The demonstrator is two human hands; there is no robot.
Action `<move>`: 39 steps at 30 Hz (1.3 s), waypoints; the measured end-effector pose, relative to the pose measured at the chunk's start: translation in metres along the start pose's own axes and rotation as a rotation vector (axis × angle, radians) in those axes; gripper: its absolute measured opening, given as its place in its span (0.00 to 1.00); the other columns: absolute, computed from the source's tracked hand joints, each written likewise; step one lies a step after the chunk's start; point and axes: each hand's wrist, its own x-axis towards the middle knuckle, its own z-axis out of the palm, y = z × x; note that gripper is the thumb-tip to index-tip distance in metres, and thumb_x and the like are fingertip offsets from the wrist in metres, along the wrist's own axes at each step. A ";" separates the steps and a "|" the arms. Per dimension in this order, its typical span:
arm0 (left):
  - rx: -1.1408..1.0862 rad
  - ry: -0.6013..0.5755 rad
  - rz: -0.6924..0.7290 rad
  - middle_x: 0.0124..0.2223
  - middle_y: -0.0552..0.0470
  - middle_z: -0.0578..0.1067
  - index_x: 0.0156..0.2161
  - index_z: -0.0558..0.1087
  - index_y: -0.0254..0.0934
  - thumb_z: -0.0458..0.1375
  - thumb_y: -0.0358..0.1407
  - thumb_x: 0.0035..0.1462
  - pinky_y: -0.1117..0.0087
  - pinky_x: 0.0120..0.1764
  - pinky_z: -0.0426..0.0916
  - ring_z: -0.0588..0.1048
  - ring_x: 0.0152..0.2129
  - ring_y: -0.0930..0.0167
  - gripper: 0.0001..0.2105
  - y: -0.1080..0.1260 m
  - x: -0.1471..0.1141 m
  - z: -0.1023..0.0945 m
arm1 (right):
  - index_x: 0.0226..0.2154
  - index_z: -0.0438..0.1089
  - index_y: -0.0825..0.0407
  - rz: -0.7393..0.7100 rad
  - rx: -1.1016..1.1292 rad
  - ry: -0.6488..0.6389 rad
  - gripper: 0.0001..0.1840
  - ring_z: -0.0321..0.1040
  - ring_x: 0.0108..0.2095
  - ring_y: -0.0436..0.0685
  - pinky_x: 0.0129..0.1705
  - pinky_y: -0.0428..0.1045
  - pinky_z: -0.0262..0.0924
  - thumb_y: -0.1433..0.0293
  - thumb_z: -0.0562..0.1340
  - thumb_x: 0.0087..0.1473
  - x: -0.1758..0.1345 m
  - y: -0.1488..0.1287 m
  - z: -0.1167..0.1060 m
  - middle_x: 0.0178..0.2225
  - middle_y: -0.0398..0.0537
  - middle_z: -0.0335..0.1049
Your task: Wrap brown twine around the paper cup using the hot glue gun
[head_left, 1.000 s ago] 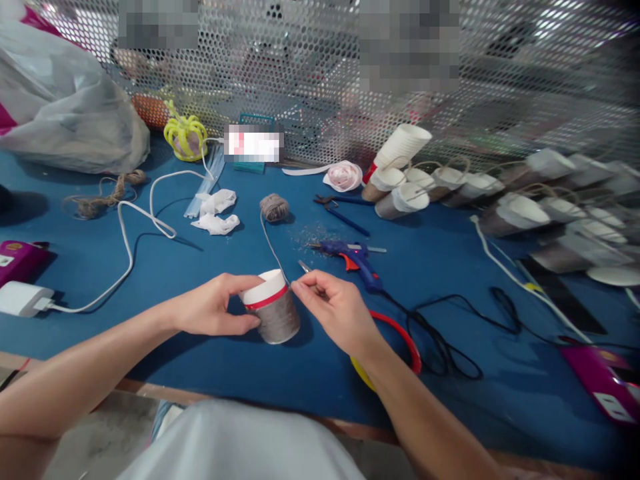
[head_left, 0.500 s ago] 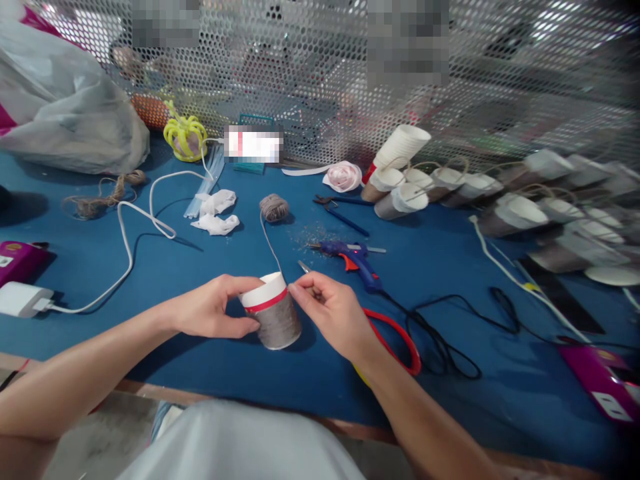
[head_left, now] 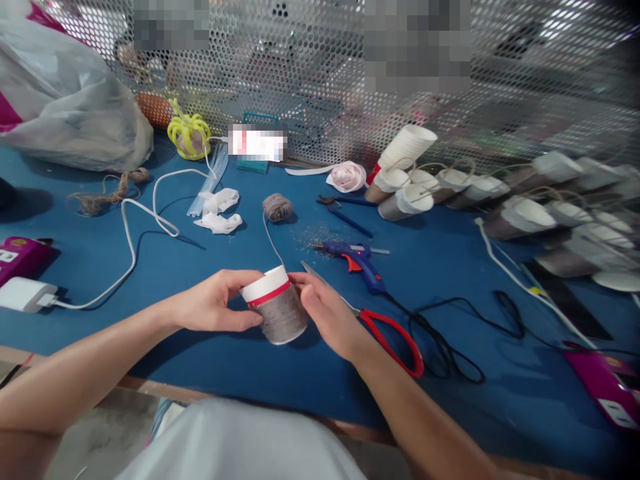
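A white paper cup [head_left: 265, 287] is held tilted above the table, its lower part wrapped in grey yarn [head_left: 284, 317] beneath a red band. My left hand [head_left: 223, 300] grips its left side, thumb in front and fingers near the rim. On the right side, my right hand [head_left: 327, 310] is closed around the cup's edge, with some fingertips hidden behind it. A strand runs from behind the cup up to a small grey yarn ball [head_left: 277, 207]. Scissors with red handles [head_left: 395, 340] lie partly under my right hand and forearm.
A blue glue gun [head_left: 357, 257] with a black cord lies right of the cup, pliers [head_left: 350, 210] behind it. Several yarn-wrapped cups [head_left: 405, 200] stand at the back right. A white cable [head_left: 133, 247] winds across the left; perforated metal [head_left: 310, 73] closes the back.
My right hand has gone from a pinch at the band to reaching around the cup's right side. The cup has turned and tilted slightly; more of the scissors shows.
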 end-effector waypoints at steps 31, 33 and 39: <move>0.654 0.440 0.416 0.28 0.49 0.71 0.29 0.69 0.33 0.55 0.29 0.53 0.69 0.33 0.63 0.68 0.28 0.72 0.03 -0.007 0.006 0.005 | 0.41 0.64 0.53 0.023 0.154 0.099 0.20 0.67 0.39 0.55 0.43 0.51 0.62 0.59 0.61 0.47 0.002 0.002 0.003 0.38 0.50 0.70; 0.651 0.435 0.417 0.28 0.49 0.71 0.29 0.68 0.33 0.55 0.29 0.53 0.69 0.33 0.63 0.68 0.28 0.72 0.03 -0.007 0.006 0.005 | 0.41 0.64 0.52 0.020 0.141 0.115 0.20 0.68 0.39 0.55 0.42 0.51 0.62 0.59 0.61 0.47 0.002 0.004 0.003 0.38 0.50 0.70; 0.487 0.467 0.339 0.29 0.51 0.68 0.29 0.66 0.33 0.53 0.29 0.54 0.71 0.34 0.62 0.66 0.28 0.73 0.03 -0.008 0.005 0.004 | 0.39 0.65 0.51 0.002 0.139 0.136 0.19 0.69 0.38 0.55 0.41 0.51 0.63 0.59 0.61 0.46 0.003 0.002 0.004 0.38 0.49 0.71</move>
